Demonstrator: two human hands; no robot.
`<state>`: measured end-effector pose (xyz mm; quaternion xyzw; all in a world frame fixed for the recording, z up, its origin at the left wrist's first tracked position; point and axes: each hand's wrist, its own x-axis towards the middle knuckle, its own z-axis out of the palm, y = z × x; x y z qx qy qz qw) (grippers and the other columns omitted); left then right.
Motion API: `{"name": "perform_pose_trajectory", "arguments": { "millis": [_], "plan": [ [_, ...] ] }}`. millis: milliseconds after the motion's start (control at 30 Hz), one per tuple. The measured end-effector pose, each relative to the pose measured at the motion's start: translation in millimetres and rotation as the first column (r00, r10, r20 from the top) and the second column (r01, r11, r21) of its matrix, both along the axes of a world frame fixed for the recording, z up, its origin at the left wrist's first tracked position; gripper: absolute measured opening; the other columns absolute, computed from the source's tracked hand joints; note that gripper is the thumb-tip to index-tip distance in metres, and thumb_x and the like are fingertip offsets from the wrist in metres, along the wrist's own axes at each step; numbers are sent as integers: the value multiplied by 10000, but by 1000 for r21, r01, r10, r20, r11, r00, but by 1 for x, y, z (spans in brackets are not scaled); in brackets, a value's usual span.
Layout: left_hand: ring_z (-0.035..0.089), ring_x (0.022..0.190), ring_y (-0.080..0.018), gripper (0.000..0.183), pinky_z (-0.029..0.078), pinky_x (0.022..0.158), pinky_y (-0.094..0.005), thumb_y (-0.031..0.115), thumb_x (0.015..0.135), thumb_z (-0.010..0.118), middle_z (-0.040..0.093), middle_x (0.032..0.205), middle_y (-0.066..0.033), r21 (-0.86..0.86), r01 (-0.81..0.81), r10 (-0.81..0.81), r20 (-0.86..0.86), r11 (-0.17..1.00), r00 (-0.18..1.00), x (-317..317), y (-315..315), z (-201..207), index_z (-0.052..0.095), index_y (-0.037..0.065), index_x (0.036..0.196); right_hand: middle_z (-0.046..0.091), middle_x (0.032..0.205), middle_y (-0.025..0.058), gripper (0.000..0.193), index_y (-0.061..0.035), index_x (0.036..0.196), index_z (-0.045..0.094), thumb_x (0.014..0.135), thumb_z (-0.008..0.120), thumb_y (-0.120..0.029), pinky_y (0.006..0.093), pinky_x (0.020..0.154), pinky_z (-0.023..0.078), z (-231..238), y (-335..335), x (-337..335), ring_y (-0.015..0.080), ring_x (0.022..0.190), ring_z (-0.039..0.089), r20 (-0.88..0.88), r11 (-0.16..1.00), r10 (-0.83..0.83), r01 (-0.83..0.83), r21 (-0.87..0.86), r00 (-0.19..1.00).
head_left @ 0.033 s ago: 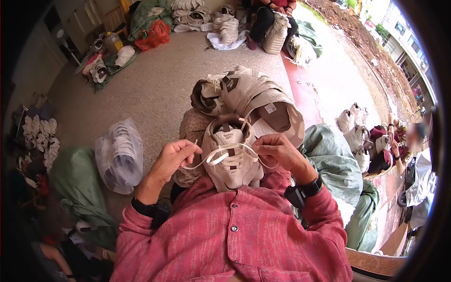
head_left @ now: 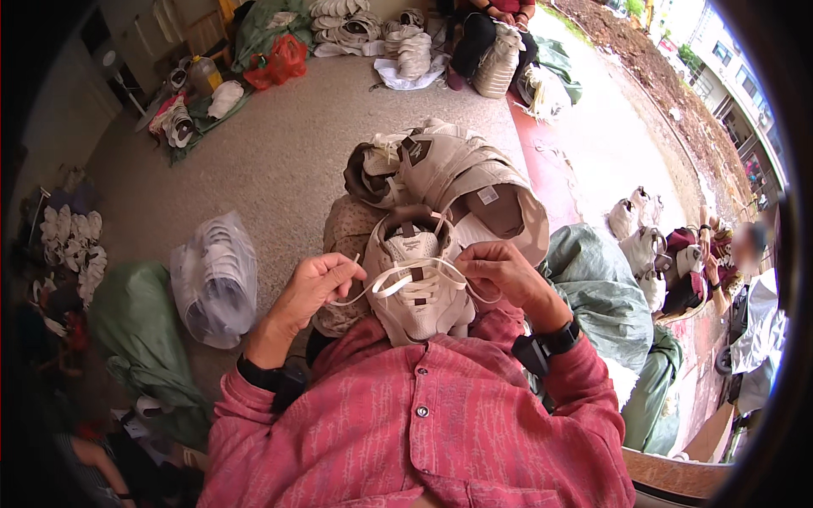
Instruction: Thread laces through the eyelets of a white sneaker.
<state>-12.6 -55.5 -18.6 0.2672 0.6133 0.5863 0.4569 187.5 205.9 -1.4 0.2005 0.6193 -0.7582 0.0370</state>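
Note:
A beige shoe upper (head_left: 416,318) with a brown lining rests in my lap, its toe end toward me. Across its tongue runs a cream shoelace (head_left: 421,273), crossed into a loose loop at the middle. My left hand (head_left: 317,286) has thumb and forefinger pinched on the lace at the left side of the shoe. On the other side, my right hand (head_left: 501,273) pinches the lace where it bends round. Just beyond the shoe lies a stack of similar beige uppers (head_left: 461,161), one showing its brown inside.
Green sacks (head_left: 600,292) stand close on my right, and another green sack (head_left: 140,339) is to the left. Beside that is a clear plastic bag of shoe parts (head_left: 218,279). A seated person (head_left: 483,42) holds stacked uppers at the far side. More uppers (head_left: 644,245) lie at right.

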Motion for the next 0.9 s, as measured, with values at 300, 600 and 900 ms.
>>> {"name": "perform_pose_trajectory", "arguments": {
  "millis": [300,600,900],
  "plan": [
    [385,596,-5,240,297,524,-171,263,987,599,472,683,88,31,74,-74,-17,997,997,8,5,6,681,43,937,542,686,-56,158,0,929,703,931,658,-150,186,492,285,6,-3,-5,19,559,426,-21,989,-102,104,101,995],
    [381,557,1,230,291,475,-169,253,990,592,470,668,83,68,97,-100,54,993,993,9,19,9,640,49,895,591,735,-34,185,8,938,699,925,656,-171,208,564,395,12,-6,-18,21,645,478,-21,881,-28,35,472,999],
    [453,538,-27,248,365,483,-186,220,968,611,597,692,11,56,127,-130,57,990,990,6,31,-3,641,28,815,641,904,-15,188,-30,1001,670,894,729,-174,220,639,446,-2,20,-30,55,757,569,-245,874,18,104,475,969]
  ]
}}
